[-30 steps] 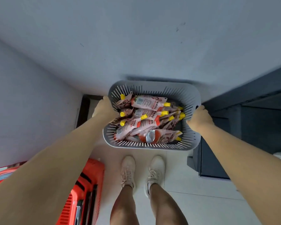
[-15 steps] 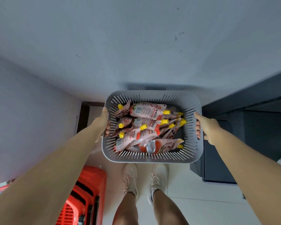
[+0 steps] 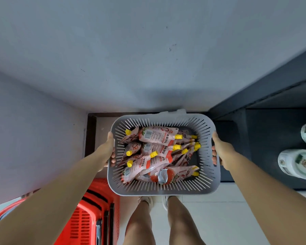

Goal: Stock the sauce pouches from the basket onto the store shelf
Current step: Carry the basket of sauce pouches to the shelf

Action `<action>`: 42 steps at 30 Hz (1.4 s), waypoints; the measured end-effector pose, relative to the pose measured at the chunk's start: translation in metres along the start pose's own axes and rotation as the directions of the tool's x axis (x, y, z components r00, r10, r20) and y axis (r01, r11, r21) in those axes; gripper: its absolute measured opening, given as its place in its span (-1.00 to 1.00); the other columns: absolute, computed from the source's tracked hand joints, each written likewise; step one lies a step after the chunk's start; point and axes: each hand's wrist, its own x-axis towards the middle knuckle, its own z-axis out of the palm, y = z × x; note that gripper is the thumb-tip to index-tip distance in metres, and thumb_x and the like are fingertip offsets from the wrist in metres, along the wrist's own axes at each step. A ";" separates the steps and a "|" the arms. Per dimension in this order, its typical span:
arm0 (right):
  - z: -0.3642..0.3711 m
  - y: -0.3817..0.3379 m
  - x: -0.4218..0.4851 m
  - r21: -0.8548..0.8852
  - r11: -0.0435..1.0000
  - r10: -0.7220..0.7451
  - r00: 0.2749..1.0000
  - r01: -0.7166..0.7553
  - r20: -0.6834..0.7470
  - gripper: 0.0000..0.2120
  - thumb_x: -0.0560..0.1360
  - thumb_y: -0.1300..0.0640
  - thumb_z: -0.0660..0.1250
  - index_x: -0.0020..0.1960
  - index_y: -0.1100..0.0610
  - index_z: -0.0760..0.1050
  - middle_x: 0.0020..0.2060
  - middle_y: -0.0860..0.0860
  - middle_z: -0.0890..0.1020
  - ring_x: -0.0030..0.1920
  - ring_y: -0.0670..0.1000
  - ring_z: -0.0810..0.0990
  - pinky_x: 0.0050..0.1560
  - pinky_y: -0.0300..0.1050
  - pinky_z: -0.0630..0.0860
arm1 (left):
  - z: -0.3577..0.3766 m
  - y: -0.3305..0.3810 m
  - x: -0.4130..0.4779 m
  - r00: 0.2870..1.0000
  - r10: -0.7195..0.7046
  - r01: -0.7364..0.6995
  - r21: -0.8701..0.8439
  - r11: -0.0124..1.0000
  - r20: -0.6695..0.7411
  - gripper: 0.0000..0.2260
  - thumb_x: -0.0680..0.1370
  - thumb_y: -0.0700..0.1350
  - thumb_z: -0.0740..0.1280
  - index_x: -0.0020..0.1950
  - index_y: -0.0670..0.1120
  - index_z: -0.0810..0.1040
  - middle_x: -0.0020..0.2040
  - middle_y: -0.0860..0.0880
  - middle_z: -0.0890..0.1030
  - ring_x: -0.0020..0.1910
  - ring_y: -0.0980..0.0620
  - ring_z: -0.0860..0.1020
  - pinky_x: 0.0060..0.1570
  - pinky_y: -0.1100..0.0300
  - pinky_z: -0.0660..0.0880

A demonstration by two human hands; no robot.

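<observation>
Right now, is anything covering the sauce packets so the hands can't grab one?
No lid or cover lies over the sauce pouches. But the left hand and right hand both grip the basket, so neither is free.

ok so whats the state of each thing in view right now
basket: held up off the floor, full of pouches
sauce pouches: piled loose in the basket, yellow caps on
left hand: gripping the basket's left side
right hand: gripping the basket's right side
red basket: on the floor

Red crate (image 3: 88,221) and white jars (image 3: 297,163) partly out of frame, shoes (image 3: 147,200) mostly behind basket (image 3: 163,190)
</observation>
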 end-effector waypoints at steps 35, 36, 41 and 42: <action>-0.176 0.515 -0.290 0.929 0.329 0.396 0.918 -0.171 0.029 -0.42 0.57 -0.26 0.04 -0.42 0.14 0.25 -0.46 0.08 0.33 -0.45 0.02 0.27 -0.37 -0.14 0.24 | 0.330 -0.055 -0.293 0.826 0.018 -0.485 0.693 0.534 0.564 -0.40 0.55 0.35 -0.05 -0.45 -0.08 0.24 -0.53 -0.05 0.23 -0.56 0.04 0.20 -0.46 0.25 0.20; -0.186 0.531 -0.292 0.935 0.312 0.399 0.916 -0.167 0.031 -0.43 0.58 -0.23 0.04 -0.44 0.14 0.24 -0.47 0.08 0.31 -0.46 0.02 0.27 -0.37 -0.15 0.23 | 0.354 -0.060 -0.303 0.831 0.020 -0.476 0.691 0.543 0.556 -0.42 0.58 0.31 -0.09 -0.43 -0.09 0.25 -0.53 -0.04 0.22 -0.56 0.05 0.18 -0.46 0.23 0.18; -0.251 0.598 -0.296 0.939 0.314 0.447 0.895 -0.139 -0.017 -0.51 0.64 -0.09 0.01 -0.39 0.15 0.24 -0.45 0.12 0.29 -0.46 0.04 0.24 -0.39 -0.15 0.20 | 0.470 -0.085 -0.349 0.854 0.028 -0.464 0.737 0.491 0.519 -0.37 0.53 0.36 -0.27 -0.47 -0.06 0.17 -0.56 -0.05 0.18 -0.59 0.06 0.15 -0.48 0.25 0.16; -0.266 0.610 -0.294 0.943 0.306 0.459 0.888 -0.130 -0.027 -0.49 0.64 -0.08 0.01 -0.42 0.14 0.23 -0.47 0.11 0.28 -0.48 0.02 0.24 -0.39 -0.17 0.20 | 0.491 -0.089 -0.356 0.853 0.019 -0.461 0.738 0.492 0.521 -0.35 0.50 0.40 -0.26 -0.50 -0.06 0.18 -0.57 -0.04 0.18 -0.60 0.06 0.16 -0.49 0.26 0.17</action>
